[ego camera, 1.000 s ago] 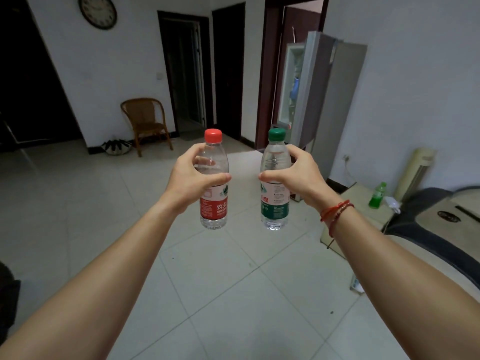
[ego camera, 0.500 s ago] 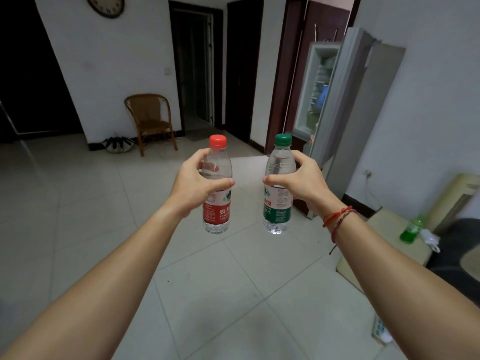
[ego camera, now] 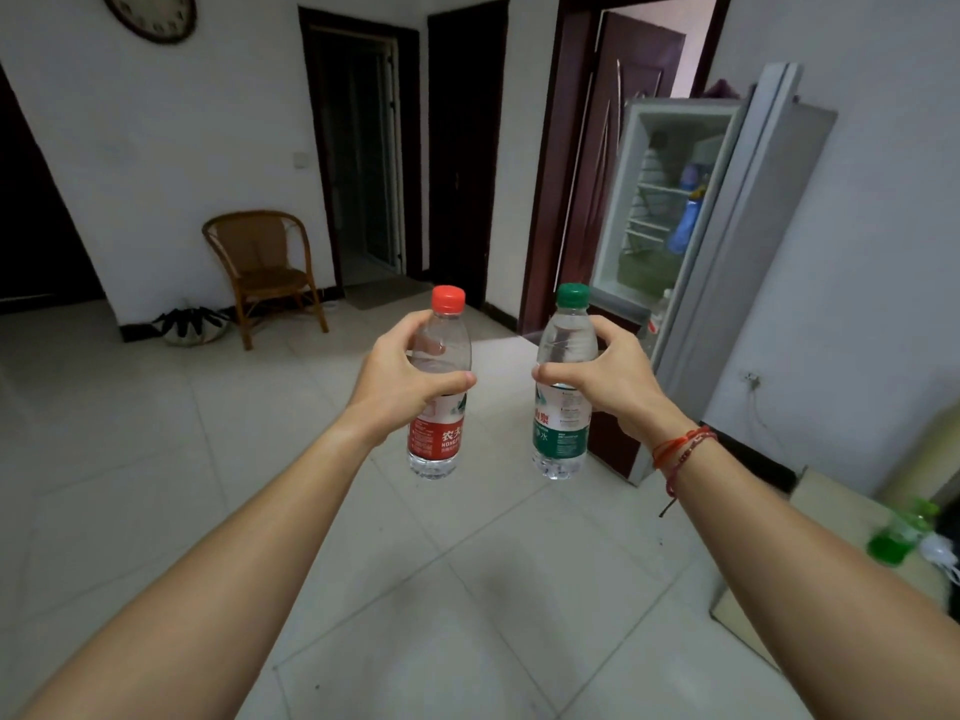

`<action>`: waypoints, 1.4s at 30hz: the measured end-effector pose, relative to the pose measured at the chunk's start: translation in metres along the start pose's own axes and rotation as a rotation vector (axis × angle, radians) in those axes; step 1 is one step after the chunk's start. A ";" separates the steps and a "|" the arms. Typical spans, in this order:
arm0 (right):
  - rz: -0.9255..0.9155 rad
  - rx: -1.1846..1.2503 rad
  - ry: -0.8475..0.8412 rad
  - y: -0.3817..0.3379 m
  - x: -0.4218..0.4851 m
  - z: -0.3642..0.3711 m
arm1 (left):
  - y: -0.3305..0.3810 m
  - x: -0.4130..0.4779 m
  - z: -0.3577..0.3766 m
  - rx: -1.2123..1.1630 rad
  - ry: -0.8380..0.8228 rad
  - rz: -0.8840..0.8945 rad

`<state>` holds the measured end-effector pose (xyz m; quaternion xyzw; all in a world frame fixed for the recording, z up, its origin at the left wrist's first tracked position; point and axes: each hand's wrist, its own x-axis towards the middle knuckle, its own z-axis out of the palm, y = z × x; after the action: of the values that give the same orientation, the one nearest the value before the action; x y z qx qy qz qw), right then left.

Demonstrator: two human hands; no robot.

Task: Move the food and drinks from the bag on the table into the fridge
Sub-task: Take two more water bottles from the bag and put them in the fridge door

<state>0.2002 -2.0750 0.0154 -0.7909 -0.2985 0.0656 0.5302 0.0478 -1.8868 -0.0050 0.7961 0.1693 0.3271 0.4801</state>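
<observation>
Holding two water bottles out ahead of the open fridge

From the head camera, I have both arms stretched forward over the pale tiled floor [ego camera: 467, 605]. My left hand [ego camera: 400, 379] is wrapped around the clear plastic water bottle with a red cap and red label [ego camera: 439, 402], thumb across the front and fingers curled behind, so it is closed firmly on the bottle's upper body. My right hand [ego camera: 605, 376] grips the clear plastic water bottle with a green cap and green label [ego camera: 563, 407] the same way, at about the same height. Both bottles stand upright in the air, side by side, near each other but not touching. A red cord bracelet [ego camera: 680, 452] sits on my right wrist.

Beyond the right bottle stands the silver fridge [ego camera: 670, 210], its upper compartment open and its grey door [ego camera: 748, 241] swung out to the right. On its wire shelves I can make out a blue item and some pale shapes, too blurred to name. Against the white wall on the left sits a brown wicker armchair [ego camera: 262, 262], with a round wall clock [ego camera: 150, 13] above it. At the lower right edge, a small green bottle [ego camera: 898, 535] stands on a low beige surface.
</observation>
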 end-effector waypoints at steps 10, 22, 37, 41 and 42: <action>-0.006 0.020 0.025 0.048 0.187 0.046 | -0.084 0.174 0.030 -0.002 -0.026 -0.029; 0.023 0.062 -0.022 0.082 0.433 0.069 | -0.141 0.418 0.080 -0.035 -0.011 -0.083; 0.055 0.010 0.049 0.134 0.692 0.132 | -0.260 0.682 0.105 -0.031 -0.136 -0.116; 0.071 -0.021 0.107 0.138 0.763 0.141 | -0.276 0.765 0.114 -0.046 -0.197 -0.065; 0.078 -0.023 0.122 0.139 0.779 0.142 | -0.279 0.784 0.117 -0.057 -0.215 -0.054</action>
<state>0.8303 -1.5756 -0.0019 -0.8105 -0.2354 0.0341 0.5353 0.7119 -1.3712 -0.0062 0.8078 0.1286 0.2314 0.5266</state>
